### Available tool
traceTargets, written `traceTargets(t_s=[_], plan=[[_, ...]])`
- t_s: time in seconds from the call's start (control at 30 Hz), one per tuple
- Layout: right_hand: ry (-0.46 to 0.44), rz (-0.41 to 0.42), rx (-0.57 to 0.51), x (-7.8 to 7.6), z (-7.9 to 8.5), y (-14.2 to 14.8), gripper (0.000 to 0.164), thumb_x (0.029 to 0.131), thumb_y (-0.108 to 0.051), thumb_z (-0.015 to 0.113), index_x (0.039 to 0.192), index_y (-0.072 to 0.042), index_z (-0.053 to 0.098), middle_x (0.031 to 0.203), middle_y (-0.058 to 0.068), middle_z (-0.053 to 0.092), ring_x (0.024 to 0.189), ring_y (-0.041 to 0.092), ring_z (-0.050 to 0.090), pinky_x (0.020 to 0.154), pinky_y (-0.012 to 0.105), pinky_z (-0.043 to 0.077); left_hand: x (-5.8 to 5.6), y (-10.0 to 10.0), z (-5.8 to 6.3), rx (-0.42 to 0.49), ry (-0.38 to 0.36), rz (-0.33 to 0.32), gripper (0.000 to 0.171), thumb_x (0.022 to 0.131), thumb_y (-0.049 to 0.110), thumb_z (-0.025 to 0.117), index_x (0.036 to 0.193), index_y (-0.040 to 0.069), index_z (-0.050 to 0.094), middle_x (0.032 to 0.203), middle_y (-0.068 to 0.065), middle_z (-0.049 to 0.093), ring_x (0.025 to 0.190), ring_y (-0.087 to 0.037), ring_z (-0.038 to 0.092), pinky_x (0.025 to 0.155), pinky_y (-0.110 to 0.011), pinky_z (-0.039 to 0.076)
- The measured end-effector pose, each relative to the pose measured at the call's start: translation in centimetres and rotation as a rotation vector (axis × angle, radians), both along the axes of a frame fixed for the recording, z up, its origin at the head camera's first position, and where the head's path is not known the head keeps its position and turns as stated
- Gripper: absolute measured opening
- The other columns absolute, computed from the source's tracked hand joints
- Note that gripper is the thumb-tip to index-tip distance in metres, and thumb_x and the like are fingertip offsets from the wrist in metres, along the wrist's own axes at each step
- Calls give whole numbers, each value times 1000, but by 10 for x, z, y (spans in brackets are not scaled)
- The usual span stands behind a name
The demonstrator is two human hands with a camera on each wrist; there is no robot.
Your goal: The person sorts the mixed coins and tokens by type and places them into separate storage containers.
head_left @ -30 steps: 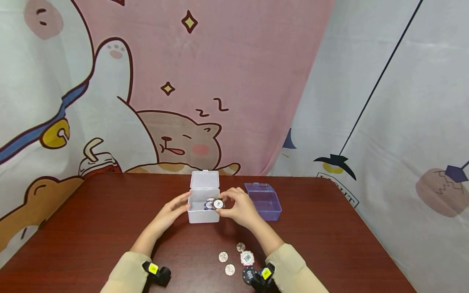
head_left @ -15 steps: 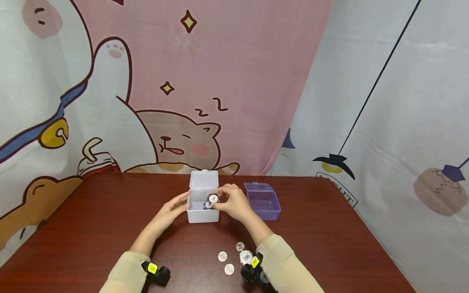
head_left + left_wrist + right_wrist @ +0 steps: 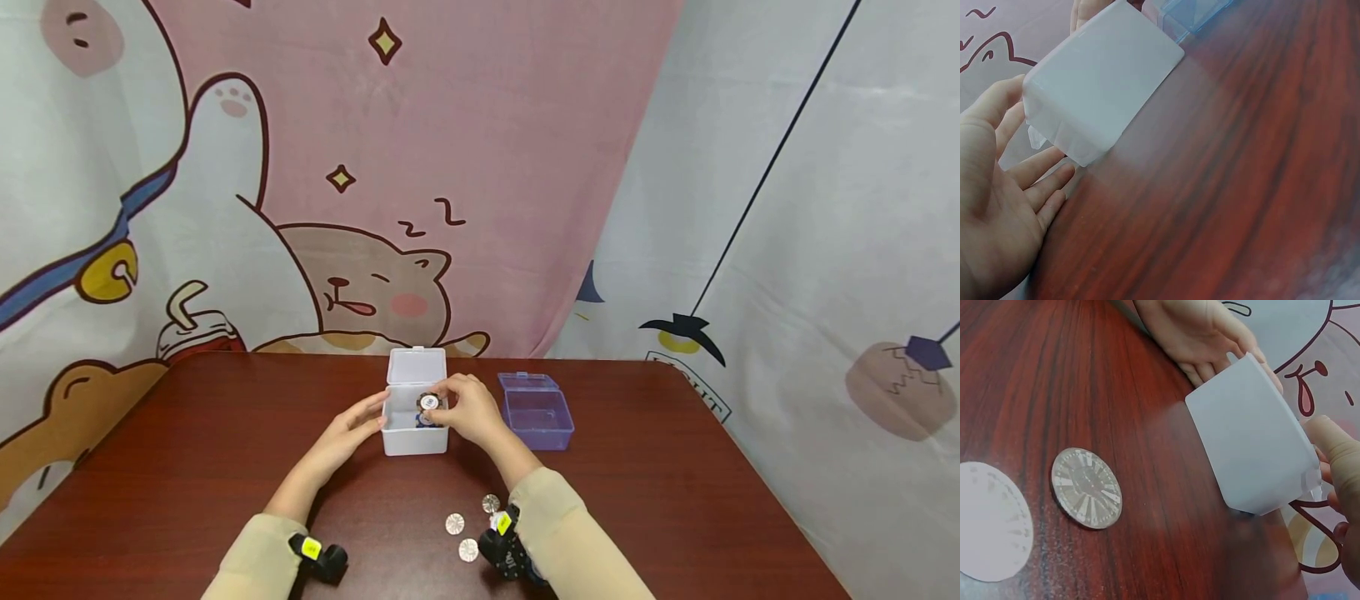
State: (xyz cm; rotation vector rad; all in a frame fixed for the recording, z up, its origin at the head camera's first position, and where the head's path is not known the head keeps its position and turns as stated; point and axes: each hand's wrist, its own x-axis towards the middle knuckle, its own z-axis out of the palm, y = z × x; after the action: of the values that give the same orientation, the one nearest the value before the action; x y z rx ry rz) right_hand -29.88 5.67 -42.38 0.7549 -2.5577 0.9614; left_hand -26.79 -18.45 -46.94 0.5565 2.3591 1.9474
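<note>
A white plastic box [image 3: 415, 442] with its lid raised stands toward the back of the table. Along its left side rests my left hand [image 3: 347, 431], fingers loosely extended, touching the wall near the rim; the left wrist view shows these fingers [image 3: 1047, 185] spread beside the box. Over the box's right part, my right hand [image 3: 476, 412] pinches a dark-rimmed poker chip [image 3: 430, 402] with a white centre between thumb and fingers. Below that chip, inside the box, shows a blue poker chip [image 3: 424, 421]. The box wall hides the held chip in the right wrist view.
A purple see-through box [image 3: 538, 427], also open-lidded, stands right of the white one. Nearer the front lie three small silvery discs, one a patterned token [image 3: 1087, 488]. Beside them, black and white poker chips are partly covered by the right wrist camera [image 3: 495, 546].
My right hand has moved left, bringing the pinched chip from the white box's right rim to over its inside. The left hand has stayed at the box.
</note>
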Motion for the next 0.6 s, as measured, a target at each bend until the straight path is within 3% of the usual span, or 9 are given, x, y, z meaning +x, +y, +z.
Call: traceTargets(t_s=[0.3,0.6], plan=[[-54,-50,19,-4,-1,-3,32,69,-28,85,97,-17,73,84,-10,58,80,10,50,66,27,41,-2,-1,0,-16,5,8,50,97,16,56,144,5,41,141,-23,44,128,-37,42,102,-52,32],[-41,-69,71,-3,-3,-2,36,72,-35,84,102,-18,73,89,-8,60,87,12,54,71,31,44,-2,-1,-1,-14,-4,5,50,98,15,56,144,5,41,142,-23,43,129,-37,40,102,-53,32]])
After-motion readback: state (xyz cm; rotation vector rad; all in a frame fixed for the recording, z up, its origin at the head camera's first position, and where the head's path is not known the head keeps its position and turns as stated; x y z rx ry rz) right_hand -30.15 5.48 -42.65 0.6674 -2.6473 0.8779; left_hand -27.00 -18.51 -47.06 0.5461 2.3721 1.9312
